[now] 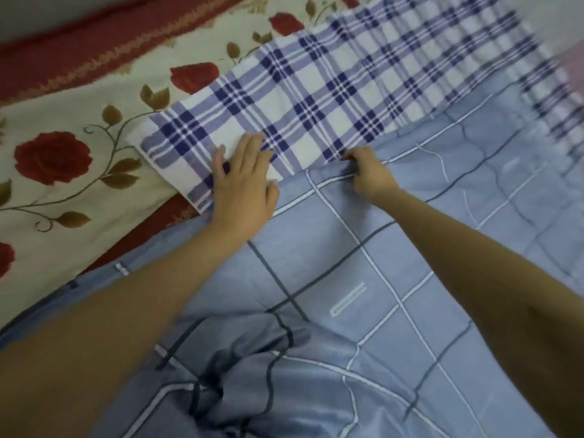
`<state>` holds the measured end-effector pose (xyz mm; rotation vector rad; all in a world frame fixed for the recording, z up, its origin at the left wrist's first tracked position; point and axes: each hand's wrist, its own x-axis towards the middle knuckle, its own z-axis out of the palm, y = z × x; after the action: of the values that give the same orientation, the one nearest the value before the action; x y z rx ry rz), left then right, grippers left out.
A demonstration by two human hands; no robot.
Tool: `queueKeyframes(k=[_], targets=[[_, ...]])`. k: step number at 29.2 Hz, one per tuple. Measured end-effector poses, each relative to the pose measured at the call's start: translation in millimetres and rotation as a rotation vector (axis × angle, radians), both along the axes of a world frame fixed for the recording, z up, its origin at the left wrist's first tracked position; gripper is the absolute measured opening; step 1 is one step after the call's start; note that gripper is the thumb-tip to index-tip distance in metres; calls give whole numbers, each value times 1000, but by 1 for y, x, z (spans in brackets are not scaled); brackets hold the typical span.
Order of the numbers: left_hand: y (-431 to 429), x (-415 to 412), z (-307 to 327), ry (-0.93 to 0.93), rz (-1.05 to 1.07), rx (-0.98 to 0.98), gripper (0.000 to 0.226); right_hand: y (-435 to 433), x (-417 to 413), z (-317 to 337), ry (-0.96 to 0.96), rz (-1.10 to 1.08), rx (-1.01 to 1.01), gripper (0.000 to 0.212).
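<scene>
Head view, 1 camera only.

**Layout.** The cover [347,263], pale blue with thin white and dark grid lines, fills the frame from centre down to 6 o'clock and out to 3 o'clock. Its far edge runs across just above centre. The plaid [316,83], a blue-and-white check cloth, lies beyond that edge toward 12 o'clock, and its near part goes under the cover. Both lie on a rose-print sheet [63,137] at 9 to 10 o'clock. A small white label [349,299] sits on the cover at 5 o'clock. The area toward 2 o'clock is blurred.

**Hands.**
- Left hand [243,181]: fingers straight and spread, palm flat on the plaid's near corner, heel at the cover's edge. It grasps nothing.
- Right hand [369,173]: fingers curled, pinching the cover's edge just right of the left hand.

**Handling (judgement).**
- The cover looks thin, light and limp. It is bunched in loose folds at 6 o'clock and has a slight sheen, so it may slide over the plaid.
- The plaid lies flatter and seems thicker. I cannot tell whether it is padded.
- The best hold is a pinch on the cover's hem. 1 pinch would likely lift only a peak, so a 2nd grip further along toward 2 o'clock would move the edge evenly.
- A flat palm should keep the plaid from dragging along.
</scene>
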<state>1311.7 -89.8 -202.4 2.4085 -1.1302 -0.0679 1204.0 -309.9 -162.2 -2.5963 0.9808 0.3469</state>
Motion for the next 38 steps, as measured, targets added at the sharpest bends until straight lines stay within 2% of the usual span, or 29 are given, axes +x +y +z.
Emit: queueKeyframes(k=[3, 6, 8, 12, 17, 19, 21, 22, 23, 24, 25, 27, 29, 30, 34, 38], targets=[[-54, 8, -9, 23, -6, 67, 53, -45, -8, 5, 104, 23, -60, 45], [-60, 10, -20, -70, 65, 100, 51, -74, 0, 6, 151, 87, -195, 32], [-69, 2, -23, -65, 54, 108, 49, -100, 0, 2, 256, 138, -260, 35], [-77, 4, -14, -41, 27, 175, 51, -141, 4, 13, 364, 136, -151, 36], [-81, 7, -11, -52, 24, 182, 52, -170, 16, 20, 83, 44, -72, 30], [-81, 6, -11, -53, 27, 174, 52, -162, 6, 11, -58, -45, -32, 34], [-82, 8, -11, -59, 25, 181, 51, -147, -10, -3, -201, -272, -185, 43], [-80, 7, -9, -63, 27, 178, 51, -139, -17, -7, -183, -439, -268, 49], [-82, 8, -10, -65, 26, 185, 51, -137, -20, -13, -94, -619, -241, 55], [-82, 7, -11, -60, 24, 186, 51, -137, -20, -20, 19, -742, -145, 60], [-81, 6, -12, -56, 26, 177, 51, -140, -16, -27, 114, -761, -61, 63], [-80, 7, -13, -72, 30, 165, 51, -157, -3, -30, 62, -672, -3, 57], [-84, 9, -14, -80, 22, 170, 51, -189, 7, -18, -146, -652, -93, 41], [-85, 9, -13, -75, 22, 170, 50, -203, 8, -13, -153, -654, -160, 35], [-84, 9, -11, -65, 23, 221, 52, -225, 8, -4, 151, -449, -256, 32], [-79, 1, -13, -44, 6, 254, 54, -229, -7, -8, 253, -412, -351, 27]])
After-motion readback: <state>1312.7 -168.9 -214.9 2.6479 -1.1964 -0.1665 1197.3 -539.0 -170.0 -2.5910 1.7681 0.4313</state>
